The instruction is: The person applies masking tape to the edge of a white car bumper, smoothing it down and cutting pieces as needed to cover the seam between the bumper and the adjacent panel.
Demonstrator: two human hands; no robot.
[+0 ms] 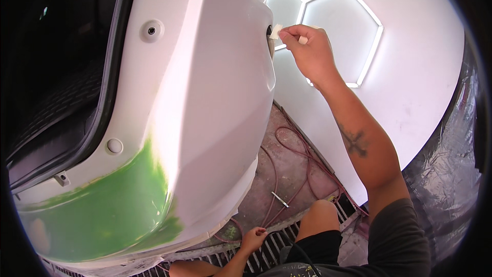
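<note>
My right hand (311,54) is raised at the far edge of a car's white body panel (215,72). Thumb and forefinger pinch a small cream strip of masking tape (277,32). It reaches to a dark recess (269,33) in the panel's edge. Another cream bit (303,40) shows between the curled fingers; whether it belongs to the same strip I cannot tell. Low in the view, my left hand (253,239) is near my legs with its fingers curled closed, and what they hold, if anything, is hidden. A green patch (123,205) covers the panel's lower corner.
A white wall (410,66) carries glowing hexagonal light tubes (371,54). Red hoses (277,174) loop over the stained floor, with a thin white stick (280,199) among them. Metal grating (292,232) runs below, and shiny plastic sheeting (441,154) hangs at the right.
</note>
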